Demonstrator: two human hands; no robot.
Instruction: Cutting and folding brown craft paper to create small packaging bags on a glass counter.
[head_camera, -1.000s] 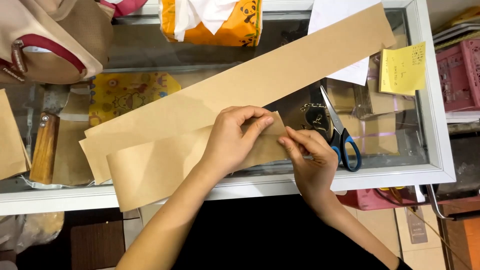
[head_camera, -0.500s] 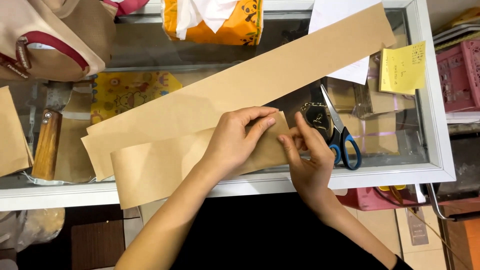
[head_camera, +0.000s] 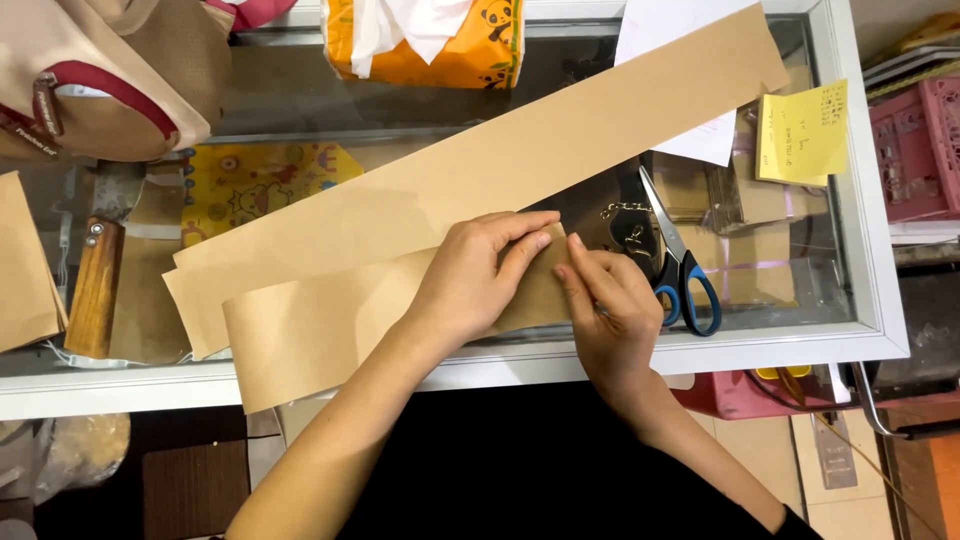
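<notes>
Pressing down at the near edge of the glass-topped counter (head_camera: 880, 300), the left hand (head_camera: 470, 285) is lying flat with fingers stretched over the right end of a short strip of brown kraft paper (head_camera: 310, 335), while the right hand (head_camera: 610, 310) is pinching that same end between curled fingertips at about three o'clock from the left. This paper is looking thin, light and matte, limp enough to bend yet ready to hold a crease, so it is best taken at an edge or corner. Beyond it, towards twelve o'clock, a long brown kraft paper band (head_camera: 520, 160) is lying diagonally. Blue-handled steel scissors (head_camera: 680, 270) are resting at three o'clock, a yellow sticky note (head_camera: 800, 130) at two o'clock, and an orange tissue pack (head_camera: 430, 40) farthest off.
</notes>
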